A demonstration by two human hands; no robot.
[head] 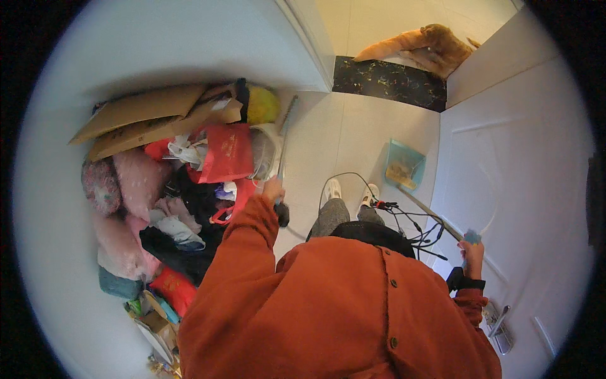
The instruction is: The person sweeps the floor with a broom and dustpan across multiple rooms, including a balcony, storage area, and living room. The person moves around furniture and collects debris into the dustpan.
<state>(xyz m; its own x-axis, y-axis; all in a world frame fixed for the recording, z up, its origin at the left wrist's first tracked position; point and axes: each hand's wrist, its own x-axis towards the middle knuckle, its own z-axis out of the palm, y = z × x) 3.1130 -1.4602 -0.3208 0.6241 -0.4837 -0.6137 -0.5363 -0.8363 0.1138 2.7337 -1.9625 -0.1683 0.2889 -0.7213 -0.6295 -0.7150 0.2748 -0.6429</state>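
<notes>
My left hand (pixel 273 190) is closed around the long handle of what looks like a broom (pixel 283 147). Its narrow far end rests near the floor, by a white bucket (pixel 273 151). In my right hand (pixel 472 253) is the top of a long dustpan handle (pixel 428 211). The light-blue dustpan (pixel 416 158) lies on the tiles beyond my feet, close to the white door. A tan clump (pixel 401 174), apparently debris, sits inside the pan. Dark cables (pixel 416 225) with a red connector hang in front of my waist.
Along the left wall lie flattened cardboard boxes (pixel 147 111), a red bag (pixel 229 151), a yellow round thing (pixel 262 105), pink cushions (pixel 139 173) and dark cloth. A golden-brown dog (pixel 442 49) is beyond the black doorway threshold (pixel 388 81). The white door (pixel 525 180) stands at right.
</notes>
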